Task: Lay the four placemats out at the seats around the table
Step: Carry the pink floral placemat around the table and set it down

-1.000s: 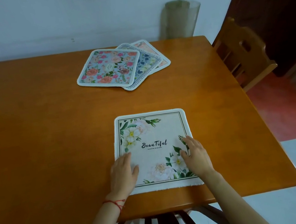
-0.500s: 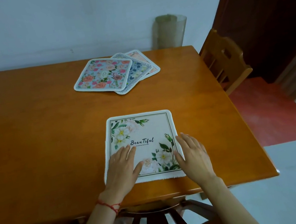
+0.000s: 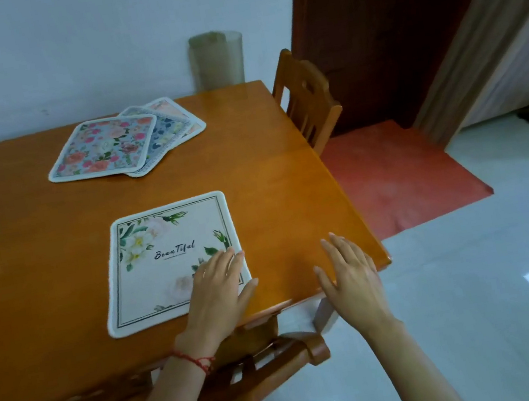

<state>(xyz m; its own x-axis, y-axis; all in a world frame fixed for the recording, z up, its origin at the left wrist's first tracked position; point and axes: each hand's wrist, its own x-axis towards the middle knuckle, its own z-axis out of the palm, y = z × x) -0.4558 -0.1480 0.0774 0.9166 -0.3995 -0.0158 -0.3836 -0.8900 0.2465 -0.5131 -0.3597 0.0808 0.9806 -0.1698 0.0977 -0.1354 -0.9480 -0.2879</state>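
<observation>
A white placemat (image 3: pixel 160 251) printed with flowers and the word "Beautiful" lies flat near the front edge of the orange wooden table (image 3: pixel 270 178). My left hand (image 3: pixel 217 291) rests flat on its near right corner, fingers spread, holding nothing. My right hand (image 3: pixel 351 273) hovers open over the table's front right corner, off the mat. Three more floral placemats (image 3: pixel 102 146) lie fanned in an overlapping pile near the far edge; the top one is light blue with pink flowers.
A wooden chair (image 3: pixel 306 100) stands at the table's right side, and another chair's back (image 3: pixel 255 368) is tucked under the front edge below my hands. A rolled translucent sheet (image 3: pixel 216 59) leans on the wall. A red mat (image 3: pixel 397 172) covers the floor by a dark door.
My view has swung right. My right hand left the white placemat and moved right toward the table corner. My left hand slid to the mat's right side. The pile has not moved.
</observation>
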